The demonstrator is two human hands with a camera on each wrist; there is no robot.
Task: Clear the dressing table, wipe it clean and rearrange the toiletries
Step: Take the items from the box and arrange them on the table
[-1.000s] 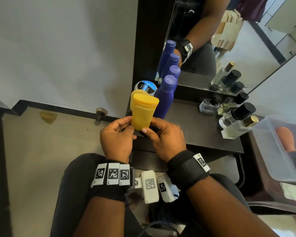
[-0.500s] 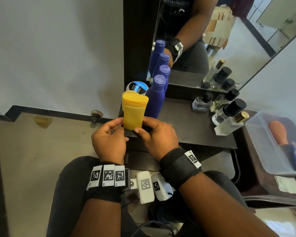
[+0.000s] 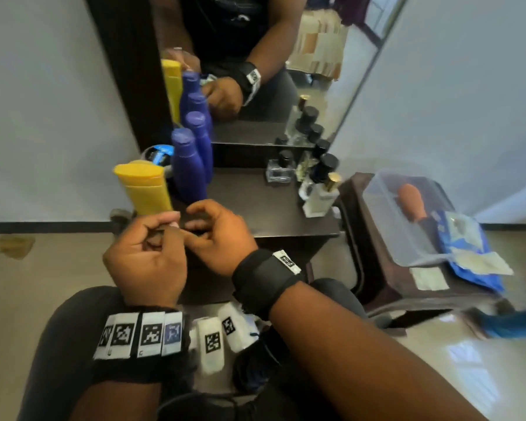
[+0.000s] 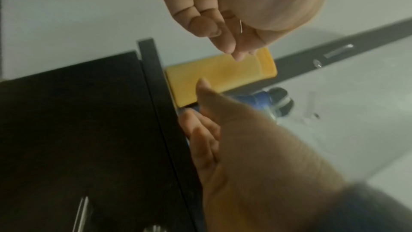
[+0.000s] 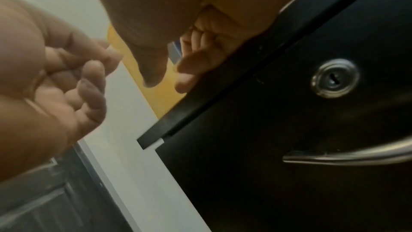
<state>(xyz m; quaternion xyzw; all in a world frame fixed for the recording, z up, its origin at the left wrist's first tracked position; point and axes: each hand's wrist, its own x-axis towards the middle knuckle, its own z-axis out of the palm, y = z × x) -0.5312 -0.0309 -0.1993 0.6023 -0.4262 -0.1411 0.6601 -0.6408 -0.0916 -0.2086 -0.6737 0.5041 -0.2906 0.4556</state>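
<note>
A yellow bottle stands cap-up on the front left corner of the dark dressing table; it also shows in the wrist views. My left hand hovers just in front of its base with fingers curled in and nothing in them. My right hand is beside it over the table's front edge, fingers loosely bent and empty. Behind the yellow bottle stand two blue bottles and a round tin. Several perfume bottles are grouped at the back right.
A mirror rises behind the table. To the right, a clear plastic box and a blue packet lie on a dark side stand. Under the tabletop is a drawer with a lock and a metal handle.
Both hands have let go of the yellow bottle and drawn back a little toward me. The bottle stays standing on the table's corner.
</note>
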